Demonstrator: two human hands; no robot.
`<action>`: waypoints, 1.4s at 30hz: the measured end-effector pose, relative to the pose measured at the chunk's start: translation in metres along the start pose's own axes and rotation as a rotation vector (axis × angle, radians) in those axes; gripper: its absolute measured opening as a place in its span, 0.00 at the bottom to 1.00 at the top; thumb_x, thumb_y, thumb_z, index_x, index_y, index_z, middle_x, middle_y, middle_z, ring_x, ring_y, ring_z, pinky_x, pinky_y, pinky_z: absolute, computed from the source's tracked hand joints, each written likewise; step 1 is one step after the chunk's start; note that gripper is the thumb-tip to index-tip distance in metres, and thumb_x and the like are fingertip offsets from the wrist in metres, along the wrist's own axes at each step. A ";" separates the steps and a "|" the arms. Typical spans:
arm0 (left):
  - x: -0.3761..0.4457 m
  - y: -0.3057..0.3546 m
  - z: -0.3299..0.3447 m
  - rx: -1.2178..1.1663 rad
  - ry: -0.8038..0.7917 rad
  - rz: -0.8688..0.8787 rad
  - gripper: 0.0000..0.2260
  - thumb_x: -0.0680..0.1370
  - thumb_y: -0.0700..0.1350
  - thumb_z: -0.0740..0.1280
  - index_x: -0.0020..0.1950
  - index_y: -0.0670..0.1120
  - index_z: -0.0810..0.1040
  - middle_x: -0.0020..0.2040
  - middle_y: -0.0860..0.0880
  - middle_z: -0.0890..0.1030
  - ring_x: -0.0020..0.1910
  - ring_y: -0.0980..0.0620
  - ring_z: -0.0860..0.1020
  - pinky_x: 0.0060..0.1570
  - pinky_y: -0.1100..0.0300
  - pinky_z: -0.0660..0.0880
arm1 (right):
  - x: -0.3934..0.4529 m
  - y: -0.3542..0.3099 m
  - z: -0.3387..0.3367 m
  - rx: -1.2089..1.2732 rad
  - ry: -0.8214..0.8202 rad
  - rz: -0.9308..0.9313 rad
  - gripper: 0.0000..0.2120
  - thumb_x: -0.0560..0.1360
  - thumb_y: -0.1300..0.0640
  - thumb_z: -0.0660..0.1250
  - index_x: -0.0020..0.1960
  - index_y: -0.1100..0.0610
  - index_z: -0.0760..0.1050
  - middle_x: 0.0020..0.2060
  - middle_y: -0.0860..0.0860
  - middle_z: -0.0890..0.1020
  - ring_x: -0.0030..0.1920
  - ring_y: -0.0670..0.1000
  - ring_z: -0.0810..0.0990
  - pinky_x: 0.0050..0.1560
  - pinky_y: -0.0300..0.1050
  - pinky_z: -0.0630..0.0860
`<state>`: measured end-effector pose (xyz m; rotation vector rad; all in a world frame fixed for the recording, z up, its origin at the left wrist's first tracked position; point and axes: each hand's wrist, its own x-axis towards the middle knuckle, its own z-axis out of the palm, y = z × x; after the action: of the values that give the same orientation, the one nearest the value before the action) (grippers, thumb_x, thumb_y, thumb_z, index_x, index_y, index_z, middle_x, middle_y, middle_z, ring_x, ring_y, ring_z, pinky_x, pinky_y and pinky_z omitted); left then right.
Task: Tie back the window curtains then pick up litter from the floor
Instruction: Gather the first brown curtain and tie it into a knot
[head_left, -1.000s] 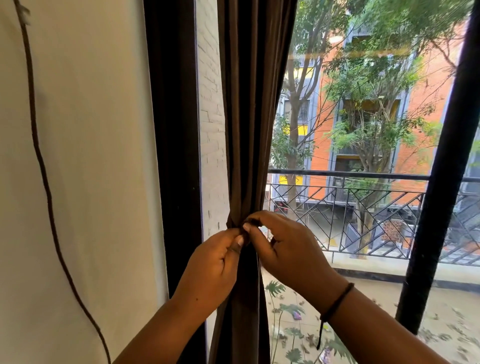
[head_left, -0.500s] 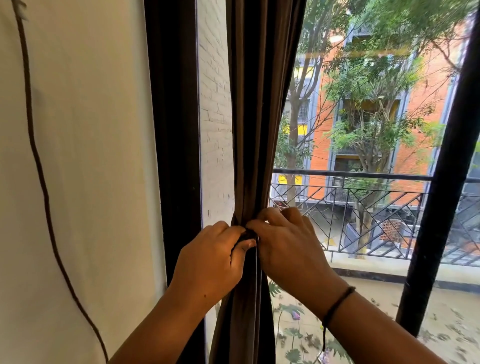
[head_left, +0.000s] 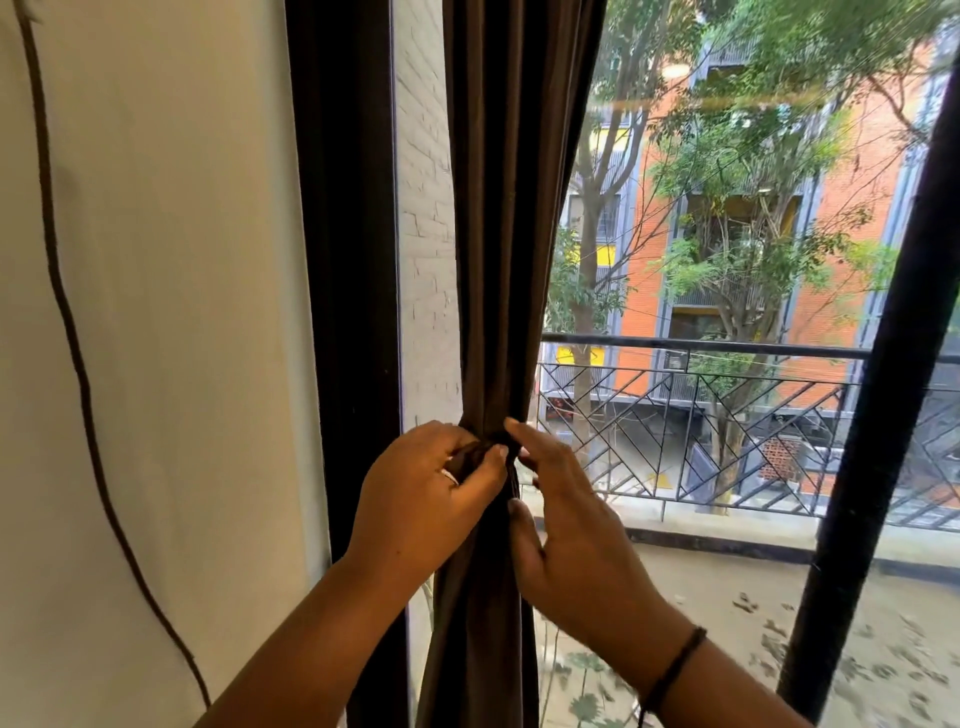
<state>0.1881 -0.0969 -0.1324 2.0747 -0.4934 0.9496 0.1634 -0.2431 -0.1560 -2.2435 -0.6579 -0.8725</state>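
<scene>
Curtain (head_left: 511, 260) (dark brown) bunched; left grip (head_left: 426, 499) pinches it, right grip (head_left: 566, 525) spread.

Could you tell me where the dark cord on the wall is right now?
In the head view, the dark cord hangs down the cream wall at far left, left of the dark window frame and apart from both hands.

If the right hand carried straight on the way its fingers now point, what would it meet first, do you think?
The right hand points up and leftward at the gathered brown curtain. Its fingertips already seem to touch the cinched part, so the curtain comes first, with the left hand close beyond; depth is uncertain.
</scene>
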 end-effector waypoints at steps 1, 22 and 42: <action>0.002 0.000 0.001 -0.063 -0.003 -0.056 0.07 0.74 0.55 0.67 0.37 0.56 0.77 0.33 0.60 0.77 0.35 0.58 0.78 0.36 0.65 0.75 | -0.006 0.000 0.006 0.024 0.081 0.012 0.26 0.74 0.55 0.64 0.69 0.45 0.59 0.63 0.38 0.65 0.60 0.39 0.71 0.56 0.26 0.69; 0.012 0.009 -0.014 -0.531 -0.297 -0.223 0.10 0.75 0.47 0.67 0.35 0.56 0.84 0.32 0.55 0.82 0.35 0.61 0.80 0.35 0.75 0.72 | 0.001 -0.027 0.001 -0.293 0.239 0.131 0.11 0.73 0.43 0.67 0.45 0.49 0.79 0.37 0.45 0.80 0.31 0.48 0.79 0.27 0.40 0.73; 0.018 -0.018 -0.044 -0.196 -0.185 0.139 0.12 0.78 0.41 0.65 0.46 0.60 0.76 0.40 0.60 0.81 0.44 0.64 0.80 0.43 0.76 0.73 | -0.015 -0.027 -0.024 -0.382 -0.064 0.114 0.10 0.74 0.47 0.48 0.38 0.49 0.62 0.28 0.47 0.69 0.28 0.47 0.68 0.27 0.35 0.58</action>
<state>0.1901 -0.0517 -0.1097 1.9777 -0.8037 0.7568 0.1266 -0.2453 -0.1423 -2.6281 -0.4105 -0.9345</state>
